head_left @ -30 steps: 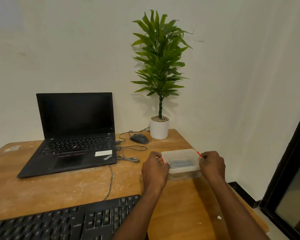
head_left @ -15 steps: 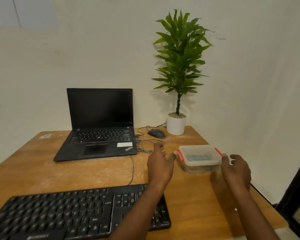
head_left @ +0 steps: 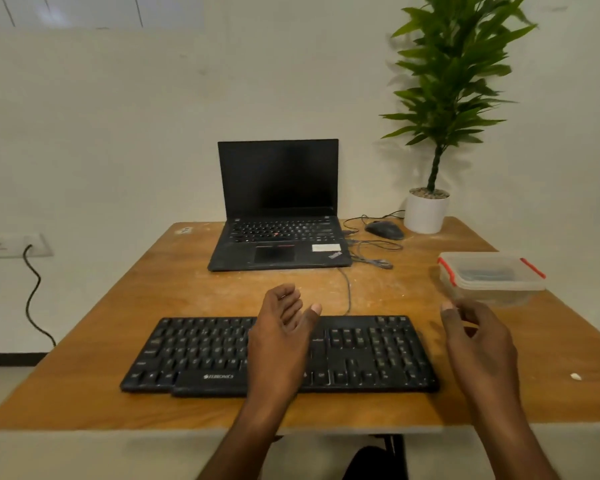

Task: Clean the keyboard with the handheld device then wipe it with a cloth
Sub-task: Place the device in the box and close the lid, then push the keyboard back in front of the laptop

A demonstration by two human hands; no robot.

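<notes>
A worn wooden table stands against a pale wall, where a socket with one black cord sits at the left. One black keyboard lies near the table's front edge. The left hand hovers over its middle, fingers loose, grasping nothing. Behind stands one open laptop, then one mouse and one potted plant. The right hand is relaxed and empty. One lidded clear box with red clips holds something dark, unclear.
</notes>
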